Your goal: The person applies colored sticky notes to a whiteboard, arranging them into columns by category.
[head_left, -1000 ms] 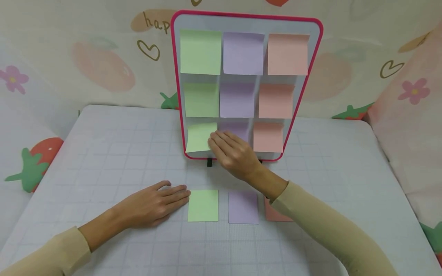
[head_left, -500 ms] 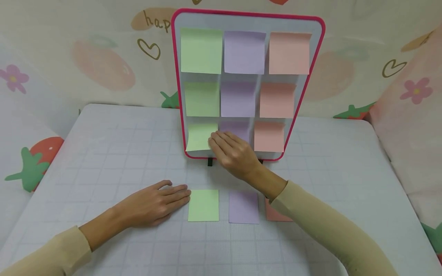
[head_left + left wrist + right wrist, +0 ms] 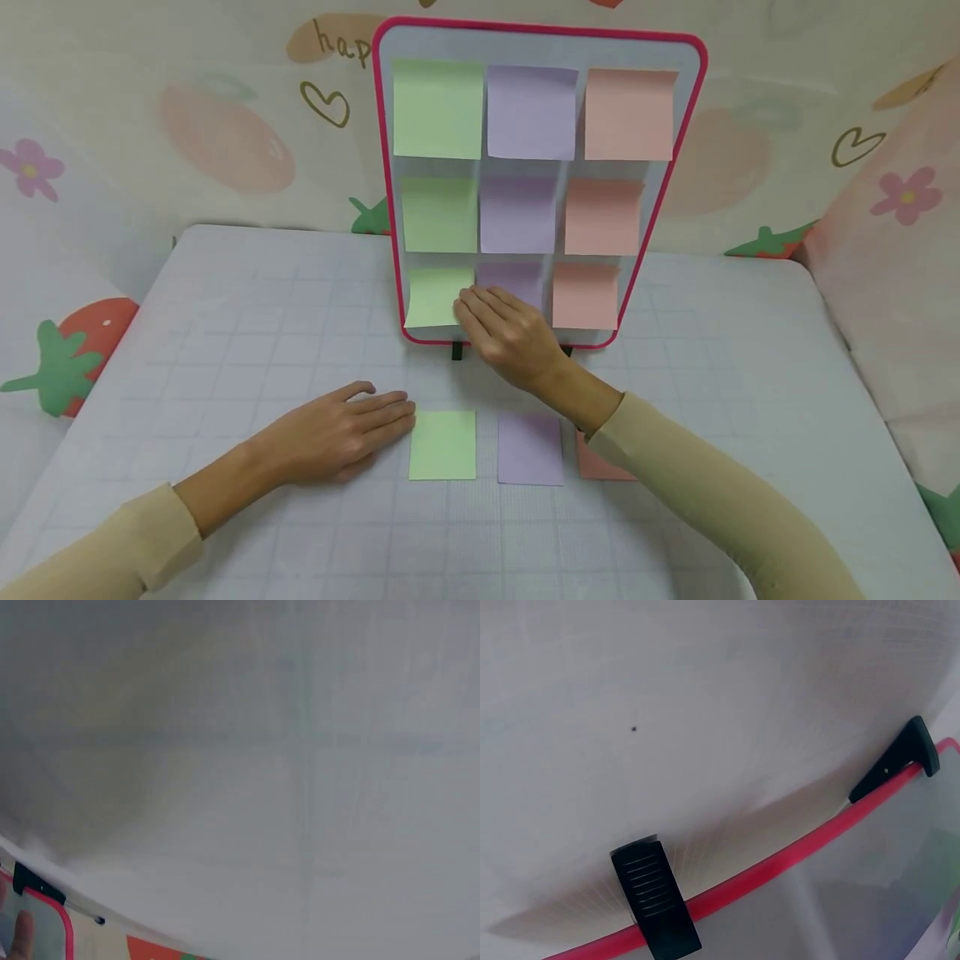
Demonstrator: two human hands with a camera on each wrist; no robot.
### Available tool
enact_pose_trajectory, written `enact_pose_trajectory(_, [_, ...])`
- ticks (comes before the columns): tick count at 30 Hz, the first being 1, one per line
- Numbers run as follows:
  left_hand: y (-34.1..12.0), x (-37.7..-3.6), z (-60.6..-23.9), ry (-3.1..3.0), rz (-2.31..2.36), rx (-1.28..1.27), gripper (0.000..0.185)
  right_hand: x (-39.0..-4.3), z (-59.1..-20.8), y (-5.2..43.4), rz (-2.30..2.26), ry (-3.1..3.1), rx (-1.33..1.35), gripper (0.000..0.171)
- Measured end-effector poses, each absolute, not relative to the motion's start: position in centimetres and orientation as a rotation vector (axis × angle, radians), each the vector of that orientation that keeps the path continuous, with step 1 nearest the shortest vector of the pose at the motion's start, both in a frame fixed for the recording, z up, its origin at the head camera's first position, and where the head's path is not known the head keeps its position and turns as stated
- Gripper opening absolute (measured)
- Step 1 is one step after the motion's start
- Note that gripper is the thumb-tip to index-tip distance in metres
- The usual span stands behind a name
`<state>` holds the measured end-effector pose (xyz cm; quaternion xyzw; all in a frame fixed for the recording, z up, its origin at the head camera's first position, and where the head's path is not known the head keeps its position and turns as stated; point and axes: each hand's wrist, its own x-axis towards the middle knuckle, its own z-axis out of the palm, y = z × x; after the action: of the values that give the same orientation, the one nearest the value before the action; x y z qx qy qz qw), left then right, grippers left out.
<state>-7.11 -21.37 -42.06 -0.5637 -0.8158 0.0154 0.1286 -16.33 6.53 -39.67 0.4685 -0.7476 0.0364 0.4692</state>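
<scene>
nine sticky notes (image 3: 437, 109) on one board (image 3: 688, 125), three note pads (image 3: 442, 445), two hands (image 3: 507, 332)

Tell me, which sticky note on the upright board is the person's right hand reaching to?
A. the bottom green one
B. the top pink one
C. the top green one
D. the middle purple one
A: in the head view the right hand has its fingers at the right edge of the bottom green note on the board, while the left hand lies flat on the table.
</scene>
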Motion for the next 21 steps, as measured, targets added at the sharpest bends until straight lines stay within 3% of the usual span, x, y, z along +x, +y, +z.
enact_pose_trajectory(11, [-20.5, -11.2, -37.0, -2.193, 0.081, -1.298, 0.042, -16.5, -39.9, 6.6, 0.054, -1.843, 1.139, 0.012])
enact_pose_trajectory(16, [-20.2, -12.6, -36.0, -2.298, 0.235, -1.217, 0.068, -16.5, -40.0, 6.5, 0.019, -1.858, 1.135, 0.014])
enact_pose_trajectory(21, [-19.9, -13.4, -36.0, -2.382, 0.309, -1.189, 0.069, -16.5, -40.0, 6.4, 0.003, -1.862, 1.133, 0.014])
